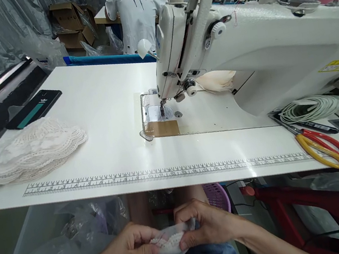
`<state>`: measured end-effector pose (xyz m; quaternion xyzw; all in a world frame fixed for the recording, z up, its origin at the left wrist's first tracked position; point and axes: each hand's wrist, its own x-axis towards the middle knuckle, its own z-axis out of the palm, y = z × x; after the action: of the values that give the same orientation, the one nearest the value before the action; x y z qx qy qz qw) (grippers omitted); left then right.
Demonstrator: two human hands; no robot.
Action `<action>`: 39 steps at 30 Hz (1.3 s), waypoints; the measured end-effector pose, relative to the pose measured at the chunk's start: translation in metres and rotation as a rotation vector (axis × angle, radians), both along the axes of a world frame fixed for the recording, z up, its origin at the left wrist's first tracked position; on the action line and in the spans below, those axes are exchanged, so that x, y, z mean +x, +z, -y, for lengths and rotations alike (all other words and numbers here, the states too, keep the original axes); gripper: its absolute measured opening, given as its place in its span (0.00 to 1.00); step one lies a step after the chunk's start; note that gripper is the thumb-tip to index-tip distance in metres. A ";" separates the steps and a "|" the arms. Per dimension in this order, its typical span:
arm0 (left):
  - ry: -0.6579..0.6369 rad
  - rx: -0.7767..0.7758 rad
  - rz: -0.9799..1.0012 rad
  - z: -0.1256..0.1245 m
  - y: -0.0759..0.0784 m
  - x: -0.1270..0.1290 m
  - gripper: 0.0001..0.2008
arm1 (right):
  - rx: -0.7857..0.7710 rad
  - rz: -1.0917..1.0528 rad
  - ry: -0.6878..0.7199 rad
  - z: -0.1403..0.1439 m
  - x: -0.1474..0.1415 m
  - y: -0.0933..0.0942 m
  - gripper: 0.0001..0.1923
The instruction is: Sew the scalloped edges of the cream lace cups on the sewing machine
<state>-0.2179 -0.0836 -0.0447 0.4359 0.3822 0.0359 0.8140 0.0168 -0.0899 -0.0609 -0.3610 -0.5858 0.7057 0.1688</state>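
Two hands, left hand and right hand, are both pinching one small bag of white beads below the bench; one lace stack, one phone, one scissors are lying above.

A white sewing machine stands on the white table. Left of the machine lies a stack of white lace pieces, with a dark phone just behind it. Right of the machine — a coil of white cord and red-and-yellow scissors. Behind the machine, a person in a white printed shirt — back turned.
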 end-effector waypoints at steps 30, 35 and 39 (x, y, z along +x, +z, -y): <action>0.235 -0.056 -0.114 0.004 -0.004 0.006 0.21 | -0.078 -0.158 -0.030 0.001 0.008 -0.007 0.21; 0.160 -0.026 -0.158 0.002 -0.003 0.002 0.23 | -0.071 -0.198 -0.039 0.001 0.008 -0.005 0.20; -0.025 0.040 -0.106 -0.007 0.000 0.009 0.26 | -0.085 -0.156 -0.006 0.001 0.003 -0.004 0.19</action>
<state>-0.2087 -0.0763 -0.0446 0.4582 0.4183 0.0103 0.7842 0.0199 -0.0913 -0.0652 -0.3136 -0.5395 0.7552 0.2004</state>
